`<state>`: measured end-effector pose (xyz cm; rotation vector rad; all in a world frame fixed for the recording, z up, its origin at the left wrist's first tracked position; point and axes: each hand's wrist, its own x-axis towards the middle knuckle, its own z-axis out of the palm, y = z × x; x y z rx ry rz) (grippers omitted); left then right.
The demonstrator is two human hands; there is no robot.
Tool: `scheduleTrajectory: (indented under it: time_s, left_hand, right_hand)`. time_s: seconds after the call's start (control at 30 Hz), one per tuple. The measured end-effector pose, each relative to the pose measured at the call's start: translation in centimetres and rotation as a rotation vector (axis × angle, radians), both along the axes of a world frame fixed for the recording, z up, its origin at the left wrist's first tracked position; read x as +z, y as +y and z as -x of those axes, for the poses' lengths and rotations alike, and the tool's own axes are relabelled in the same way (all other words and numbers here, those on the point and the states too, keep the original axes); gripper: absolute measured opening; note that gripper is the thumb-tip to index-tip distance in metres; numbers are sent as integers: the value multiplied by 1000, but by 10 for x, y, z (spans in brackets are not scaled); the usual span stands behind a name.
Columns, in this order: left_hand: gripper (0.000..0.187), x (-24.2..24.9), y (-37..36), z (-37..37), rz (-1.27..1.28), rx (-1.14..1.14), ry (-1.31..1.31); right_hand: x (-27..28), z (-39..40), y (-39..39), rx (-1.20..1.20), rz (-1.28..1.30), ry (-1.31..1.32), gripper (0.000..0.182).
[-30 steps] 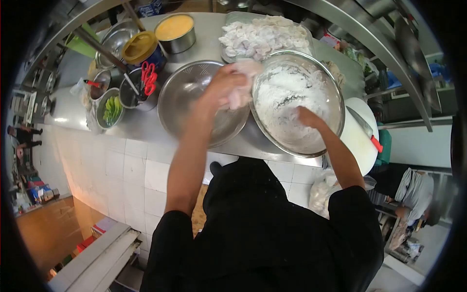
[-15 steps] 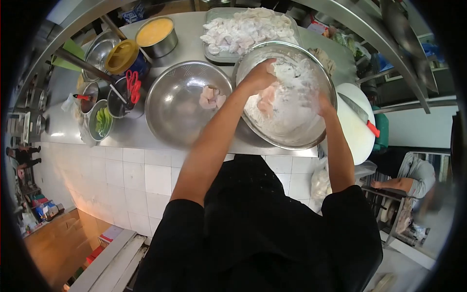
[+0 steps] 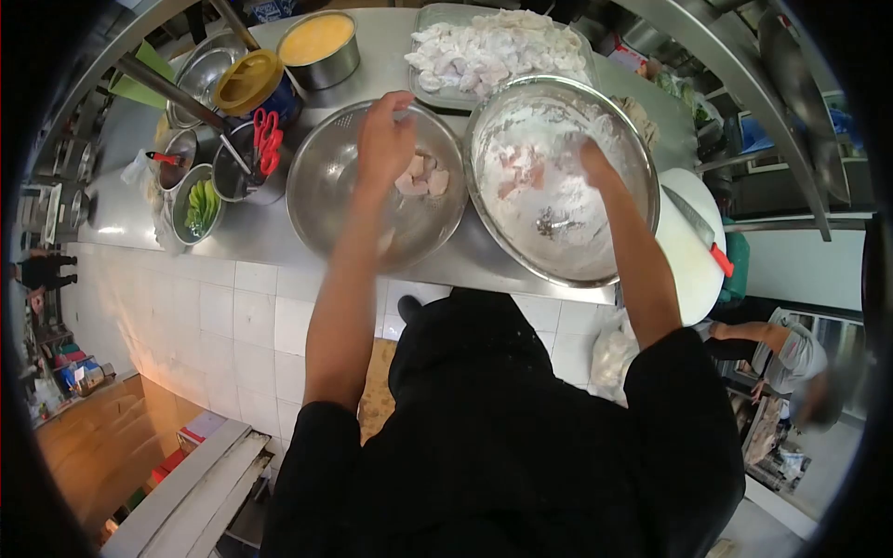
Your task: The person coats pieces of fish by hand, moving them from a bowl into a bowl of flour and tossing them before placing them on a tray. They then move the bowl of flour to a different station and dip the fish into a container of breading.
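My left hand (image 3: 381,144) hovers over a steel colander (image 3: 321,200), its fingers curved and apart with nothing visible in them. Several pale pieces of raw meat (image 3: 423,177) lie in the colander beside that hand. To the right stands a wide steel bowl (image 3: 645,223) of white flour (image 3: 521,219). My right hand (image 3: 593,163) is down in this bowl, at the flour; its fingers are smeared by motion and partly hidden. Left of it, pinkish raw meat pieces (image 3: 523,175) lie partly dusted in the flour.
Behind the bowl is a tray (image 3: 430,98) heaped with floured pieces. A pot of yellow liquid (image 3: 321,42), red-handled scissors (image 3: 268,139) and a bowl of green slices (image 3: 200,209) stand left. A red-handled knife (image 3: 693,223) rests on a white board (image 3: 684,284).
My left hand has moved left from the flour bowl to above the colander. My right hand has shifted inward within the flour bowl. The camera view has shifted slightly.
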<state>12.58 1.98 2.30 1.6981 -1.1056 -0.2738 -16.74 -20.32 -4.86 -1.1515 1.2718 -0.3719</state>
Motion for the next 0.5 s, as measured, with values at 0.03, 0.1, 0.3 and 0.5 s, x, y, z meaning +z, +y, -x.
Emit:
scheduleTrajectory:
  time_s: [0.03, 0.1, 0.3, 0.5]
  left_hand:
    - [33, -1, 0, 11, -1, 1, 0]
    - [37, 10, -16, 45, -181, -88, 17]
    - [51, -32, -36, 96, -327, 66, -208]
    - [51, -43, -43, 100, -198, 134, -224]
  right_hand:
    - [-28, -4, -17, 1, -1, 0, 28]
    - [-65, -25, -50, 430, 623, 744, 40]
    - [-36, -71, 97, 876, 1149, 791, 54]
    - [-65, -14, 39, 947, 1516, 709, 45]
